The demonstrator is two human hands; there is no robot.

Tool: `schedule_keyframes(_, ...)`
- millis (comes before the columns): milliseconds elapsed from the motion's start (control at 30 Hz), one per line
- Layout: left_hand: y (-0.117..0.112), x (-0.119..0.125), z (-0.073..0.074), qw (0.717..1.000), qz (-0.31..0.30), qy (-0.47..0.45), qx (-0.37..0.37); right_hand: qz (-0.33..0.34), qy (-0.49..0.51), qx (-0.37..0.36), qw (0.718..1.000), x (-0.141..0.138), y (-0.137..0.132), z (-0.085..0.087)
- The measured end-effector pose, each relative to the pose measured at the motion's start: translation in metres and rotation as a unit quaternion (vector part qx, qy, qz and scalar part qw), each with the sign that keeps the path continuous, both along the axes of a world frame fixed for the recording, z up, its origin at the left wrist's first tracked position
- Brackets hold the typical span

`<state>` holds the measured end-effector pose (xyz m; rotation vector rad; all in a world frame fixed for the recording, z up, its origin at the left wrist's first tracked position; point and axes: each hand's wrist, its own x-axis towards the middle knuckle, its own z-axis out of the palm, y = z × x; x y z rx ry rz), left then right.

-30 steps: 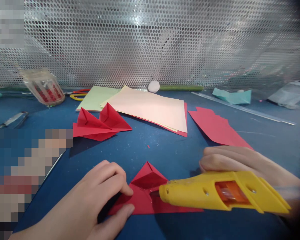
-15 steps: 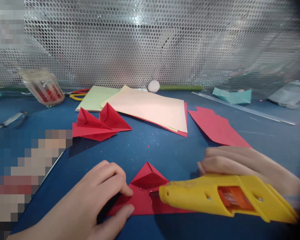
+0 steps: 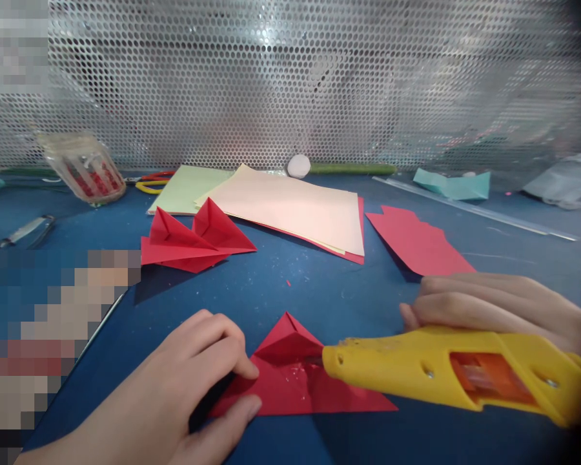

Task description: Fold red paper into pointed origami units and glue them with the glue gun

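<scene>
Pinched at its left corner between the thumb and fingers of my left hand (image 3: 198,371), a folded red paper (image 3: 283,394) lies on the blue table with a peak raised at its back. Small shiny spots of glue show on its middle. My right hand (image 3: 489,303) is wrapped round a yellow glue gun (image 3: 392,365), partly hidden behind it. The gun's dark nozzle points left, just over the paper near the base of the peak. Behind my left hand stands another folded red paper piece (image 3: 193,242) with two peaks.
Green sheets (image 3: 179,190) and cream sheets (image 3: 290,203) lie at the back. A cut red paper (image 3: 421,242) is near my right hand. A tilted jar (image 3: 90,174), scissors (image 3: 150,187), white ball (image 3: 299,166) and clear stick (image 3: 474,208) line the perforated metal screen (image 3: 252,84).
My right hand and the glue gun have shifted right and slightly back, uncovering the paper's right corner and the glue on its middle. My left hand stays on the paper.
</scene>
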<state>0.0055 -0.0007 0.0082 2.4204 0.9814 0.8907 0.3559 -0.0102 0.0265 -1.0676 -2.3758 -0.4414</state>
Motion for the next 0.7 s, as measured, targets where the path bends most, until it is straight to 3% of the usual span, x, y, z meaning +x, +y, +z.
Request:
schedule_keyframes(233,-0.002,0.001,0.0,1.0,0.005,0.002,-0.004,0.048,0.0,-0.074,0.996,0.01,0.012,-0.005)
schedule_keyframes(700,-0.003,0.0,-0.001,1.0,0.006,0.002,-0.011,0.091,-0.051,-0.102,0.989,0.02,0.023,0.008)
